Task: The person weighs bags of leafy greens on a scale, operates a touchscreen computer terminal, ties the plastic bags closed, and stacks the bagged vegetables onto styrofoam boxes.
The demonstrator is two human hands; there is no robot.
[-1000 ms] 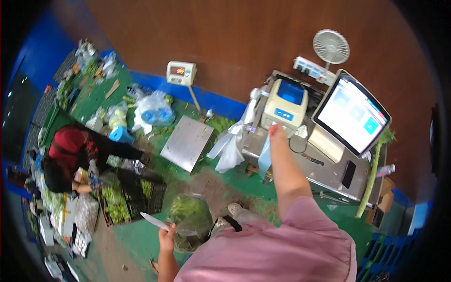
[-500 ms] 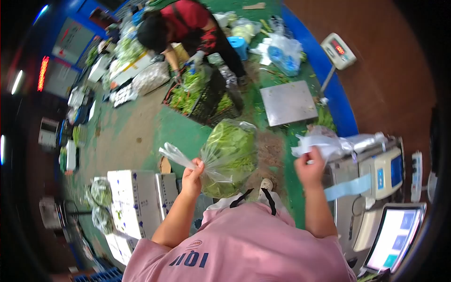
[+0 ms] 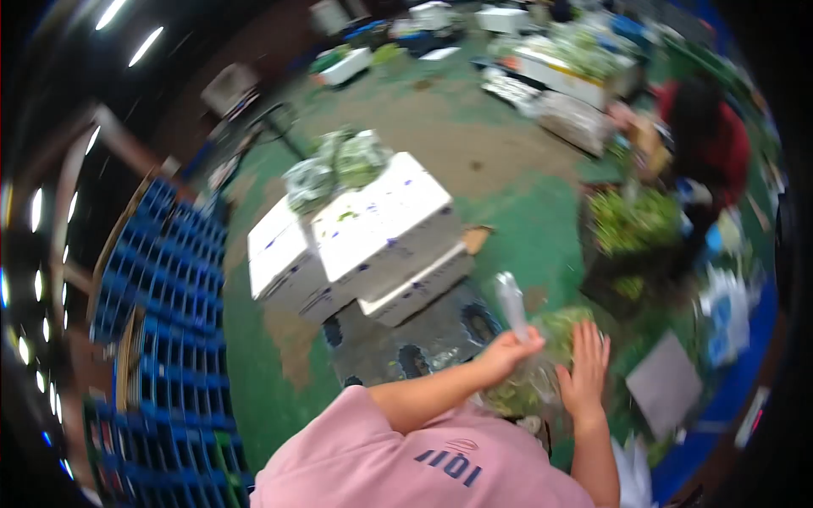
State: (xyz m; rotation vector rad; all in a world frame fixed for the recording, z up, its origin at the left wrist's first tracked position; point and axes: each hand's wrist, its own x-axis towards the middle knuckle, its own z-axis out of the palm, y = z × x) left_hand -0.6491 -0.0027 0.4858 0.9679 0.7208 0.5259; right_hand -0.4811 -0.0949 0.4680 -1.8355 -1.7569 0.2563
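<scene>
My left hand (image 3: 511, 352) is closed round the gathered neck of a clear plastic bag of leafy greens (image 3: 513, 400). The twisted end of the bag sticks up above that fist. Flat against the bag's right side lies my right hand (image 3: 584, 366), its fingers stretched out. The bag hangs close in front of my body, partly hidden by both hands and blurred.
White foam boxes (image 3: 385, 224) sit on a grey platform (image 3: 373, 356), with bagged greens (image 3: 360, 161) on top. Blue pallets (image 3: 174, 360) line the left side. At right, a person (image 3: 720, 140) bends by a crate of greens (image 3: 631, 222), near a floor scale (image 3: 665, 385).
My view has swung left toward the boxes and pallets. My right hand has left the area by the plastic bags and counter and now touches the bag of greens; the left keeps its grip.
</scene>
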